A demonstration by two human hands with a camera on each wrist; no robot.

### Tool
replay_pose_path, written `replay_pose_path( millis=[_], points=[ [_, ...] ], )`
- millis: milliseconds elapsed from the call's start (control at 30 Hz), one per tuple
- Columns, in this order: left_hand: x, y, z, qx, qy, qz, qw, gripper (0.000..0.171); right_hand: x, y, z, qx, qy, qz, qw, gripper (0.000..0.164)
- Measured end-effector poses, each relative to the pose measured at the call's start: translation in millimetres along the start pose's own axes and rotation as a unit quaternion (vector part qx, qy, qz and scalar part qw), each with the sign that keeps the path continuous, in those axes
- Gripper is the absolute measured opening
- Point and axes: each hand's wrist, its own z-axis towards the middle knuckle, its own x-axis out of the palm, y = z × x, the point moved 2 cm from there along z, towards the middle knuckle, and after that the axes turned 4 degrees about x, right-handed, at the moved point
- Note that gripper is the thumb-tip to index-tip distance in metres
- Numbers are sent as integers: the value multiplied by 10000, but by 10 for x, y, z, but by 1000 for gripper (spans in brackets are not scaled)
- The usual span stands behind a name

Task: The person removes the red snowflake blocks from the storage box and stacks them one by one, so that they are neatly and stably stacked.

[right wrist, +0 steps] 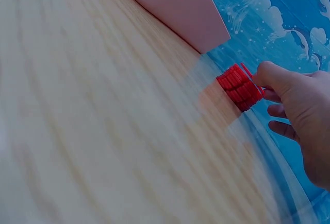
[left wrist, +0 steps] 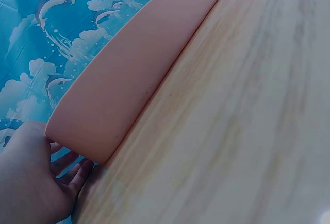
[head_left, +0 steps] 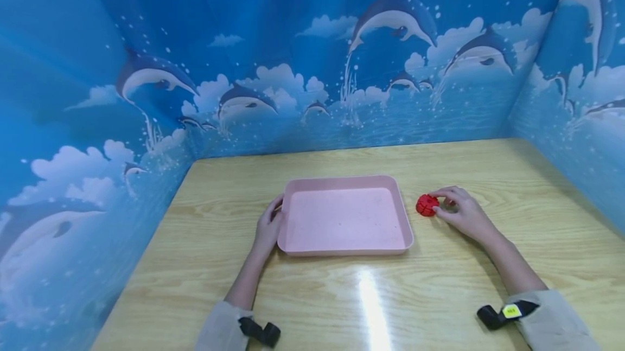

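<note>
A shallow pink rectangular tray (head_left: 342,250) lies on the table. My left hand (head_left: 269,226) rests against its left side, fingers along the outer wall; the left wrist view shows this hand (left wrist: 31,172) at the tray's corner (left wrist: 111,95). To the right of the tray, my right hand (head_left: 464,212) pinches a small red round thing (head_left: 426,205) between thumb and forefinger. Seen from the right wrist, the red thing (right wrist: 238,87) has ribbed sides in stacked rows and sits low at the tabletop, while the other fingers of the hand (right wrist: 304,110) hang loosely curled.
The light wood-grain table (head_left: 312,297) has a bright glare streak near its front. Blue cloth with printed dolphins (head_left: 312,58) walls off the back and both sides. A black strap with a small device (head_left: 505,314) circles the right sleeve; the left sleeve wears a similar one (head_left: 259,332).
</note>
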Motion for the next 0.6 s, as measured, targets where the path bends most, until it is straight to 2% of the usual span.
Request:
replay_pose_path(
  millis=[200,300,500,600],
  points=[
    [-7,4,-1,-89,18,27,10000,40,1,3,4,-17,38,10,10000,32],
    [-14,-31,-5,-168,63,-104,9998,40,2,4,7,-23,58,5,10000,32],
    [-14,-280,-67,-139,140,-97,9998,40,4,6,6,-29,75,35,10000,32],
    [-9,-339,-88,-160,141,-30,9998,40,6,4,4,-50,58,59,10000,32]
  ],
)
